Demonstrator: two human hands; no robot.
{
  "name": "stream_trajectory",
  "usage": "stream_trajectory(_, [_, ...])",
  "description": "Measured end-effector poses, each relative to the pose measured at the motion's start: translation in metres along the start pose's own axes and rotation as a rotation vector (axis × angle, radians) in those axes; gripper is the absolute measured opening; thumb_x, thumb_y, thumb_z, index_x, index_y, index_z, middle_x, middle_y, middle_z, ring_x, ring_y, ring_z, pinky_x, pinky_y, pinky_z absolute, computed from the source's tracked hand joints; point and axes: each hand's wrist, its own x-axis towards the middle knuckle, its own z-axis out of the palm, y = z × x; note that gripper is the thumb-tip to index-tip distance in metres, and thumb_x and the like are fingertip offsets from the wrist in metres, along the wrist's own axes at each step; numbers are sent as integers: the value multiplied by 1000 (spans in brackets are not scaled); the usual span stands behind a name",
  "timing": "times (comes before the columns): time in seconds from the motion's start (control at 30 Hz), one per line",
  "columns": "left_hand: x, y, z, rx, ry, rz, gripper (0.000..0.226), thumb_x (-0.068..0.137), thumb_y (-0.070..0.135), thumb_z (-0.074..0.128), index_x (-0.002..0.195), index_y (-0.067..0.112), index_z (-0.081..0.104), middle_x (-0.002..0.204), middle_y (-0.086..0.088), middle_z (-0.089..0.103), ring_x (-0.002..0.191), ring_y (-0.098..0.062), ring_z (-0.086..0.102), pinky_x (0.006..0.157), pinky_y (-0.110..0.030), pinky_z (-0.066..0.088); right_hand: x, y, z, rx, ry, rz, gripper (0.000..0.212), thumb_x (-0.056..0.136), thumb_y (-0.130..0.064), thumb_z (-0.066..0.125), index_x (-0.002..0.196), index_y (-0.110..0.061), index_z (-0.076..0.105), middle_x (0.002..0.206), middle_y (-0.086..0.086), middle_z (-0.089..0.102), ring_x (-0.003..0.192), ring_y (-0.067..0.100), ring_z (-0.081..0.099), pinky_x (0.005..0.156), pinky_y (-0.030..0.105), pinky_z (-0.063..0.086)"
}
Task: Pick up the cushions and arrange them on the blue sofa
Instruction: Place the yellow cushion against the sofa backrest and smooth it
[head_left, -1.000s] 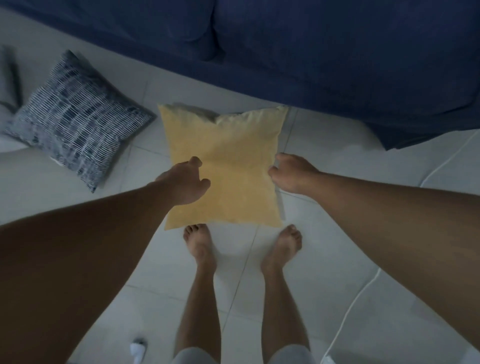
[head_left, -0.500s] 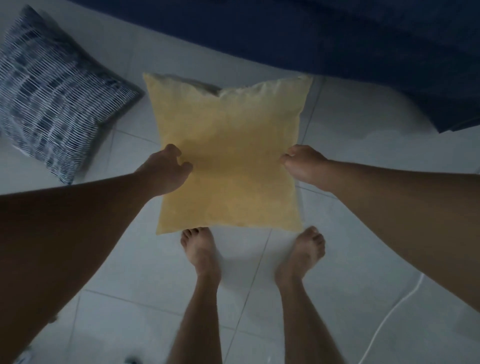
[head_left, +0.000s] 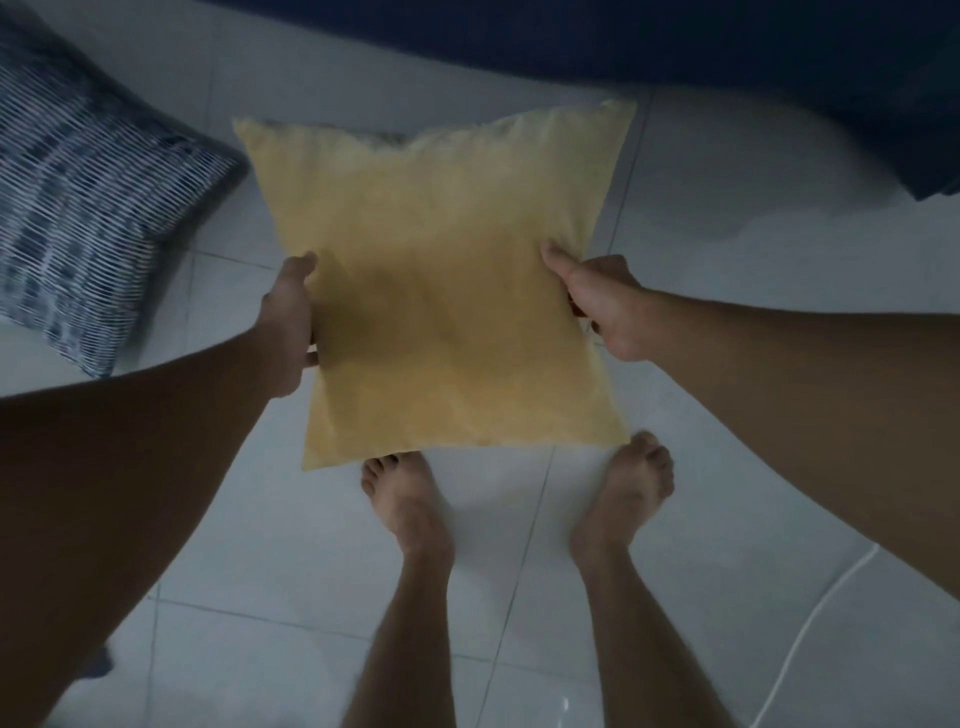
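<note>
A square yellow cushion (head_left: 441, 291) hangs in front of me above the tiled floor, its lower edge over my toes. My left hand (head_left: 288, 322) grips its left edge, thumb on top and fingers underneath. My right hand (head_left: 597, 301) grips its right edge the same way. A blue and white patterned cushion (head_left: 78, 218) lies flat on the floor to the left, apart from both hands. The dark blue sofa (head_left: 727, 41) runs along the top of the view, beyond the yellow cushion.
My bare feet (head_left: 405, 499) stand on pale floor tiles (head_left: 727, 234) just below the cushion. A thin white cable (head_left: 810, 629) curves over the floor at the lower right. A corner of the sofa juts out at the far right.
Both hands closed on the yellow cushion's side edges and lifted it off the floor toward me; it now looks larger and nearer, and the view has dropped closer to the floor.
</note>
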Motion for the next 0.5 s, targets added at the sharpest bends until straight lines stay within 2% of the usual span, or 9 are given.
stream_trajectory(0.03, [8,-6,8,-17,-10,-23,75,95,67,46,153,20,48,143,-5,60,128,-30,60,102,-48,48,-6,0,0,29,-29,13,99,75,-82,70,142,-12,53,133,-1,67,115,17,65,85,28,49])
stream_trajectory(0.07, [8,-7,7,-17,-22,-32,74,94,68,45,152,21,48,142,-5,61,125,-29,61,102,-47,48,-14,-1,-1,35,-65,20,100,73,-82,72,143,-13,55,132,-1,68,112,15,66,83,27,49])
stream_trajectory(0.13, [6,-15,1,-27,-46,-39,79,93,72,43,152,21,48,142,-5,61,121,-28,62,94,-44,50,-34,-1,-7,6,-138,16,93,76,-78,73,143,-16,59,129,-3,68,107,15,65,91,28,46])
stream_trajectory(0.2, [-13,-21,-9,11,-47,-23,80,94,75,40,152,21,48,143,-6,60,120,-29,63,86,-41,50,-53,4,-17,-26,-130,2,85,83,-72,71,145,-15,59,121,-4,63,104,16,59,92,28,41])
stream_trajectory(0.23, [-18,-25,-11,7,-24,-16,78,94,75,40,151,22,48,144,-8,60,119,-30,63,88,-41,51,-62,9,-22,-25,-113,7,82,86,-68,71,146,-15,59,119,-5,61,105,15,56,92,28,39])
stream_trajectory(0.3, [-44,-33,-12,-15,-71,-61,82,90,79,45,153,26,44,147,-9,60,123,-32,62,102,-48,51,-86,19,-31,10,-123,23,81,86,-68,71,148,-18,58,126,-6,62,113,16,58,98,28,39])
stream_trajectory(0.33, [-63,-36,-11,-25,-67,-94,88,87,82,48,156,27,42,148,-8,60,126,-33,61,107,-51,49,-97,23,-34,36,-131,35,87,80,-74,73,148,-21,58,135,-6,65,120,19,61,104,31,41])
stream_trajectory(0.4, [-93,-40,-5,-47,-77,-123,93,86,82,50,160,25,39,144,-8,61,127,-33,61,107,-52,48,-119,28,-43,69,-102,46,102,64,-86,74,146,-26,61,139,-2,67,125,24,64,113,45,44])
stream_trajectory(0.5, [-142,-35,9,-67,-85,-147,94,89,81,49,161,21,39,135,-10,64,120,-32,63,101,-51,49,-158,25,-71,39,-60,15,115,48,-95,71,142,-29,64,132,-2,71,120,26,67,111,48,48])
